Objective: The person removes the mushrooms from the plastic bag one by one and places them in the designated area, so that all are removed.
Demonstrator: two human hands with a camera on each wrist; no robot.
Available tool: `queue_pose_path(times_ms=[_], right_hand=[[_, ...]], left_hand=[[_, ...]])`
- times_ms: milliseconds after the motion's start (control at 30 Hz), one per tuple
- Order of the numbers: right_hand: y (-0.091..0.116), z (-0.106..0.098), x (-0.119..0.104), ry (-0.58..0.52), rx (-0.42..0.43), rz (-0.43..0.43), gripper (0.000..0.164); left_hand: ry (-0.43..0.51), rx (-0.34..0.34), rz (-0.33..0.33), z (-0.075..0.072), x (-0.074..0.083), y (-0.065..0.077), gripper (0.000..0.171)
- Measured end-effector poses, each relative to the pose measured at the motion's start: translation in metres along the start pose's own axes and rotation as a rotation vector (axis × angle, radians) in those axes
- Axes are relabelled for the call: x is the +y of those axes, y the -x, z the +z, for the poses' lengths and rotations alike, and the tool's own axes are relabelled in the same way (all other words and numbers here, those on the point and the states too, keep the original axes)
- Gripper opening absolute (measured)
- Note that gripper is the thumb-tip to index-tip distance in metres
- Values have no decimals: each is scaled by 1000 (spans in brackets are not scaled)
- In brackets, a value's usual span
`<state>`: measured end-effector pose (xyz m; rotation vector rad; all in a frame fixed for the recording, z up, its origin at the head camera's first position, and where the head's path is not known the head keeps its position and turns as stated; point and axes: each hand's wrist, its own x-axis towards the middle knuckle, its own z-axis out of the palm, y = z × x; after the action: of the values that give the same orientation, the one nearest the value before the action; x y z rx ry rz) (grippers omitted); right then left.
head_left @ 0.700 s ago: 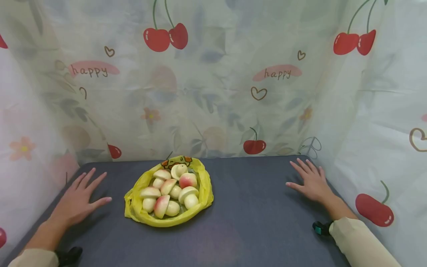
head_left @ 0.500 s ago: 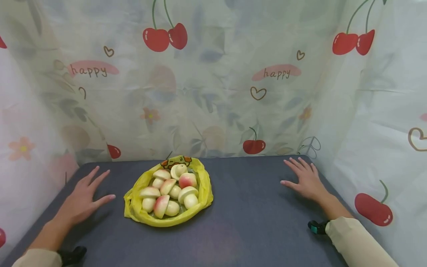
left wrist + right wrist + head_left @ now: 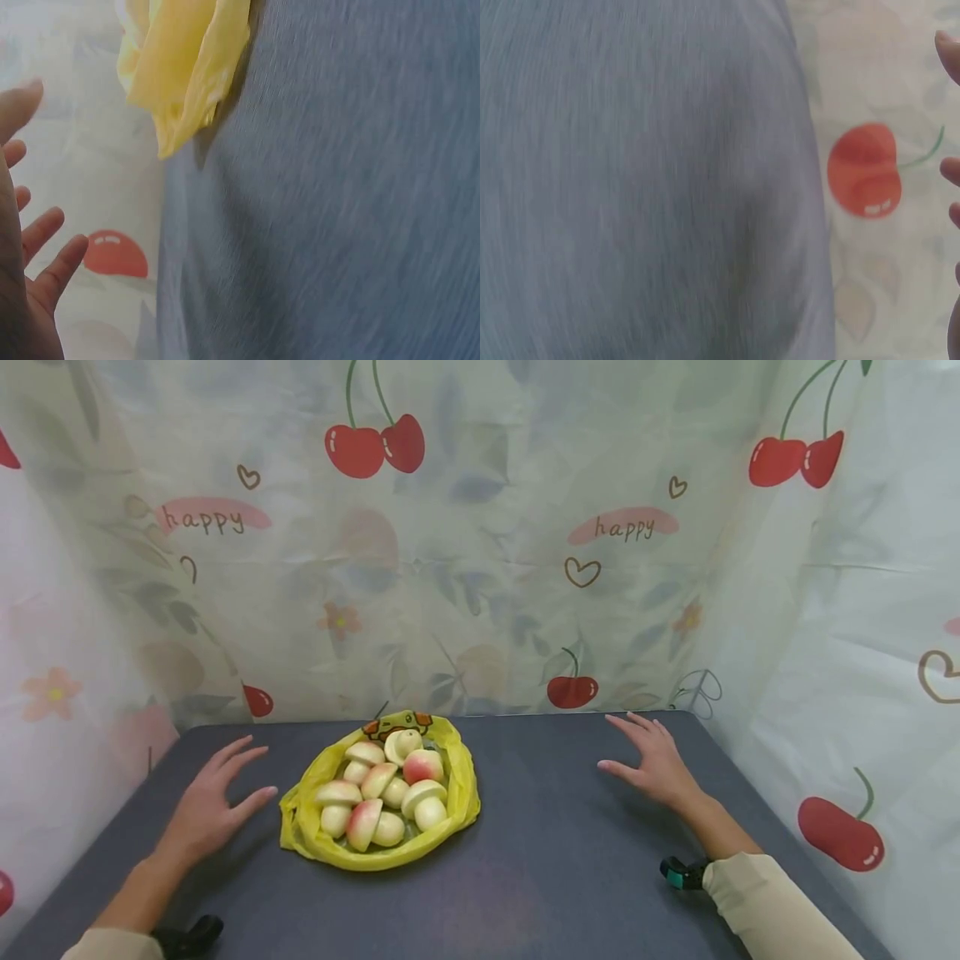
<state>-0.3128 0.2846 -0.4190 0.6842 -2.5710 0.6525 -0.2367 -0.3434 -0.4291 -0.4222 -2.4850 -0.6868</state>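
A yellow plastic bag (image 3: 382,858) with its rim rolled open stands left of the middle in the head view. Several mushroom-shaped pieces (image 3: 387,828) with cream stems and cream or pinkish-red caps fill it. My left hand (image 3: 208,806) hovers just left of the bag, fingers spread and holding nothing. Far to the bag's right, my right hand (image 3: 651,762) is held over the table with its fingers extended, also holding nothing. The left wrist view catches a hanging corner of the yellow bag (image 3: 180,75) beyond the fingers. Only fingertips (image 3: 951,171) show in the right wrist view.
The dark grey-blue table (image 3: 525,877) has its far edge against a curtain (image 3: 480,543) printed with cherries and hearts, which also closes off both sides. A black band with a teal face (image 3: 681,875) is on the right wrist.
Both hands have moved inward over the table, the left one rightward to near the bag and the right one leftward. The bag and its contents have stayed in place.
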Motion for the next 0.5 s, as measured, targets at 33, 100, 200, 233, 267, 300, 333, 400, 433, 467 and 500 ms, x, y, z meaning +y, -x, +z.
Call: queue_pose_path(times_ms=[33,100,200,233,267,300,333,400,433,467,500], right_hand=[[-1,2,-3,-12,11,-3,73],[-3,7,-9,-38,29,-16,74],[-6,12,-20,-75,61,-62,74],[-7,14,-23,-89,68,-74,74],[-8,15,-27,-97,76,-87,73],[-9,17,-30,-105,82,-95,73],[-10,18,-34,-117,87,-104,73],[-11,21,-40,-129,91,-108,72],[-12,22,-43,-136,91,-108,71],[-13,23,-46,-146,92,-108,71],[-13,25,-49,-158,92,-108,71]], left_hand=[[9,19,7,2,2,1,60],[29,58,19,7,5,1,58],[61,95,21,13,9,2,53],[64,102,16,15,11,2,51],[76,102,6,16,12,2,49],[92,99,-4,17,13,3,47],[109,93,-17,17,14,3,45],[134,88,-39,19,16,4,43],[147,87,-48,20,17,4,42],[165,91,-55,21,19,4,41],[180,97,-60,22,19,4,41]])
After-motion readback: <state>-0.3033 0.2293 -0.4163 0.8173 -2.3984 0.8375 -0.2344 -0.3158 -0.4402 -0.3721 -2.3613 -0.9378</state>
